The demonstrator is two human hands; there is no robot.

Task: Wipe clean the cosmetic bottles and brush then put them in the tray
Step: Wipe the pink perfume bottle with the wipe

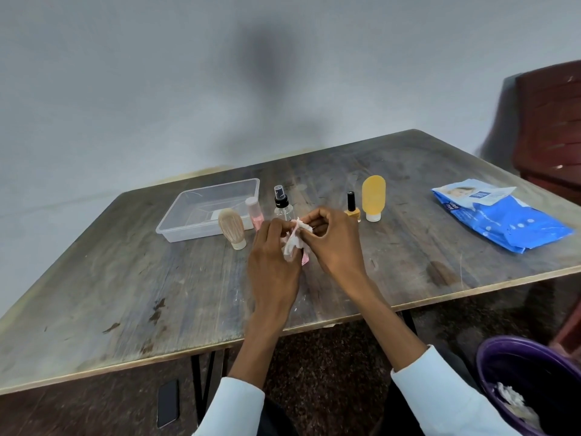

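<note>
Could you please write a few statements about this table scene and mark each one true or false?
1. The clear tray holds no bottles. True.
2. The yellow tube lies flat. False: it stands upright on its white cap.
3. Both hands hold a white wipe. True.
4. The blue wipes pack sits inside the tray. False: it lies on the table, far right.
5. The spray bottle has a black nozzle. True.
</note>
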